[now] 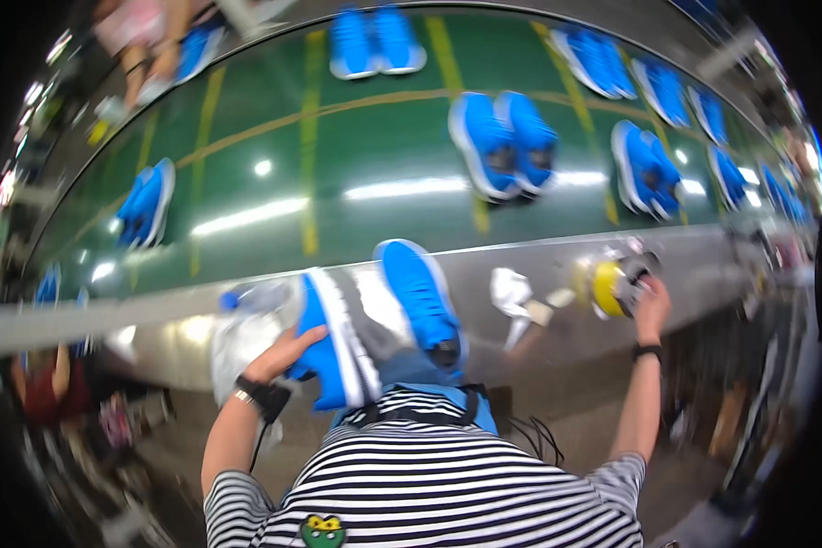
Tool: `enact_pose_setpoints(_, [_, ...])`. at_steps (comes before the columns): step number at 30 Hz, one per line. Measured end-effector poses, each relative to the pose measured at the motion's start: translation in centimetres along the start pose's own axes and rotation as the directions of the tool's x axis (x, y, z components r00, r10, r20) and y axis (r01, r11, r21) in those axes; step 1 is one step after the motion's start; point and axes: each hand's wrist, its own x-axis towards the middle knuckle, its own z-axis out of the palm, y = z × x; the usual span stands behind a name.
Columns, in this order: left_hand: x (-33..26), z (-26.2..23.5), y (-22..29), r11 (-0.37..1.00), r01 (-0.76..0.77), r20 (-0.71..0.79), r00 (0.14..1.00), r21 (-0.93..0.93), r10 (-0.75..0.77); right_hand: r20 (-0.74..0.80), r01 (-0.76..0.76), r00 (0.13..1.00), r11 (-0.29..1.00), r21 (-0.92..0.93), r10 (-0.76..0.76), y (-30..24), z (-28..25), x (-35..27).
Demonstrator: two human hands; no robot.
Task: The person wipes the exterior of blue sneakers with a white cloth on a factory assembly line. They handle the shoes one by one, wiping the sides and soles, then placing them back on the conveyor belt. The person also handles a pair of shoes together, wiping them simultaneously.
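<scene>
My left hand (288, 352) grips a blue sneaker (318, 370), tilted so its white sole faces right. Just right of it, a second blue sneaker (420, 297) lies on the metal ledge with its sole down and its dark opening toward me. At the right, my right hand (650, 306) is closed at the dark rim of a yellow round container (609, 288). Motion blur hides what its fingers hold. Between the sneakers and the container lies a crumpled white cloth or paper (511, 292), with a small pale piece beside it.
Beyond the metal ledge (557, 265) runs a green conveyor belt (365, 137) with yellow lines, carrying several pairs of blue sneakers (502, 146). A clear plastic bag (247, 338) sits left of my left hand. Another person's arm (164, 55) shows at the far left.
</scene>
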Motion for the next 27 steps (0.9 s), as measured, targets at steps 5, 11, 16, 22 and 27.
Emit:
enact_pose_setpoints(5, [0.5, 0.8, -3.7, 0.986, -0.152, 0.048, 0.987, -0.068, 0.156, 0.15, -0.046, 0.985, 0.723, 0.689, -0.081, -14.1, -1.8, -3.3])
enact_pose_setpoints(11, [0.4, -0.2, -5.8, 0.948, -0.246, 0.147, 0.949, -0.202, 0.277, 0.735, -0.502, 0.49, 0.538, 0.677, -0.468, -33.8, 3.9, -17.7])
enact_pose_setpoints(16, [0.2, -0.8, -7.6, 0.932, -0.267, 0.149, 0.94, -0.243, 0.308, 0.631, -0.135, 0.607, 0.719, 0.681, -0.483, -38.1, 11.6, -24.0])
enact_pose_setpoints(22, [0.2, -1.3, -8.9, 0.933, -0.254, 0.12, 0.949, -0.255, 0.291, 0.625, -0.134, 0.643, 0.739, 0.661, -0.442, -38.7, 14.2, -25.7])
enact_pose_setpoints(27, [-0.5, -1.5, -8.5, 0.922, -0.273, 0.108, 0.944, -0.273, 0.311, 0.581, -0.301, 0.683, 0.554, 0.776, -0.443, -38.1, 13.1, -27.0])
